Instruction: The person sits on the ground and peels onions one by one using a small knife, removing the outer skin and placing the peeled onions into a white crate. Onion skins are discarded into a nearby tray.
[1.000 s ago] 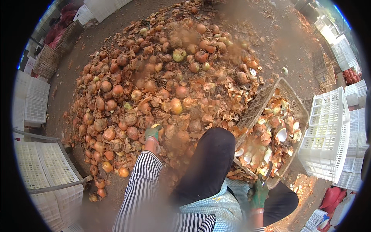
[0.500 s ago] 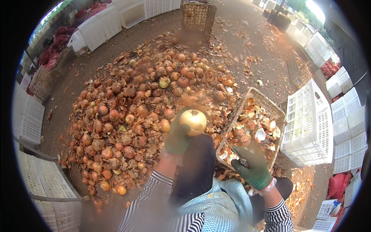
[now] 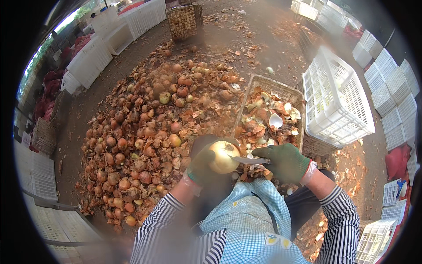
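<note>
Both gloved hands are closed: the green-gloved left hand (image 3: 201, 166) grips a round, pale-yellow onion (image 3: 223, 158), while the green-gloved right hand (image 3: 285, 163) grasps a short metal knife (image 3: 251, 161), its blade against the onion's right side. Beyond stands a brown rectangular crate (image 3: 278, 82) of peelings, beside a heap of orange-brown onions (image 3: 132, 149).

I notice green gloves (image 3: 288, 163), black-and-white striped sleeves (image 3: 340, 222), dark trousers (image 3: 302, 203), and a blue-and-white checked apron (image 3: 248, 222) printed with yellow motifs (image 3: 286, 243).
</note>
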### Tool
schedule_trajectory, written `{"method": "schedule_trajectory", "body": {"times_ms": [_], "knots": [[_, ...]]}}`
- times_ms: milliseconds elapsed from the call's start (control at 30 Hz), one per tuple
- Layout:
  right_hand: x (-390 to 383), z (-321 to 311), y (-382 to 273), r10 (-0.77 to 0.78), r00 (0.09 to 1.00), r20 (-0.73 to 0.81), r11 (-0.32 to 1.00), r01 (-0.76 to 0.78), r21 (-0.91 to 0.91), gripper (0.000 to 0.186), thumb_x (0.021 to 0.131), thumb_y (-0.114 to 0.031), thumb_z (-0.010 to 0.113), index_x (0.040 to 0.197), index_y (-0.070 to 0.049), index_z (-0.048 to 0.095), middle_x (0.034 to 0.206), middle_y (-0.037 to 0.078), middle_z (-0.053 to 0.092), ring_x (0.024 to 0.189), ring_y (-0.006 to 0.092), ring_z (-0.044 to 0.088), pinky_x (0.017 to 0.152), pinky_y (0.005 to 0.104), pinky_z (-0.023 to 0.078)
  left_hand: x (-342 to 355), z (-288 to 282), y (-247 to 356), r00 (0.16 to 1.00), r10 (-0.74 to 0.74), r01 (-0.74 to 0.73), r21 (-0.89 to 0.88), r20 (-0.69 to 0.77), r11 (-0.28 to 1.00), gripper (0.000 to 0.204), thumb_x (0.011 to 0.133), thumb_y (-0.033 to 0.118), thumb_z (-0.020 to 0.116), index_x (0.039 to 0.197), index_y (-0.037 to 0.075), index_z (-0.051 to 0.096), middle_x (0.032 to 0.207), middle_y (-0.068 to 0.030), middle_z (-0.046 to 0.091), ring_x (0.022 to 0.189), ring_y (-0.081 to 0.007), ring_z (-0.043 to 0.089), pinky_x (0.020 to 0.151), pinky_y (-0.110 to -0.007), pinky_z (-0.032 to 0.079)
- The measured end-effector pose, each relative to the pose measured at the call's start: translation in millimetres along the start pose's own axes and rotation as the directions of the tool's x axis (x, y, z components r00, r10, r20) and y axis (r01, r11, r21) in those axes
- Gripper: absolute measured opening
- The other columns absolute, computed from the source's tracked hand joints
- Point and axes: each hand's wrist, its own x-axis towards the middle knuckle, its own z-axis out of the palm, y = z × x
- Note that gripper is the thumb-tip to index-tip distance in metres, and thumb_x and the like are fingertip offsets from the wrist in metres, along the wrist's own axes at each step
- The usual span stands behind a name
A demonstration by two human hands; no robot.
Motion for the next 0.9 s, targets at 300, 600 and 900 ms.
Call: {"method": "schedule_trajectory", "body": {"times_ms": [300,600,900], "knots": [[-33.2,15.2,13.3,0.314,0.933,0.173,0.716,-0.353,0.603,0.030,0.092,-0.026,0.063,0.115,-0.006,0.067,0.083,0.010,0.070,0.072,0.0226,0.066,0.069,0.0365,0.053,38.7,44.2,-24.6,0.975,0.181,-0.139,0.283,-0.129,0.949,0.072,0.071,0.032,0.083,0.129,0.002,0.051,0.124,-0.0187,0.059,0.109,-0.0325,0.064,0.093,-0.044,0.057],[-79.7,50.1,-22.6,0.474,0.865,-0.167,0.663,-0.226,0.713,0.044,0.090,-0.033,0.070,0.120,-0.002,0.064,0.079,0.009,0.069,0.069,0.0142,0.067,0.059,0.0297,0.052,50.6,20.8,-35.5,0.990,-0.144,0.143,0.229,-0.013,0.963,0.088,0.065,0.033,0.088,0.134,-0.004,0.046,0.122,-0.0183,0.060,0.110,-0.0307,0.064,0.094,-0.045,0.057],[-56.0,52.0,-0.3,0.686,0.723,0.078,-0.302,0.186,0.935,0.017,0.096,-0.022,0.062,0.098,-0.006,0.057,0.066,0.006,0.060,0.041,0.0136,0.052,0.035,0.0297,0.041,69.9,58.0,-55.2,0.986,-0.164,0.168,0.147,-0.037,0.975,0.093,0.067,0.048,0.087,0.134,-0.002,0.046,0.125,-0.0163,0.060,0.113,-0.0309,0.063,0.096,-0.046,0.055]]}}
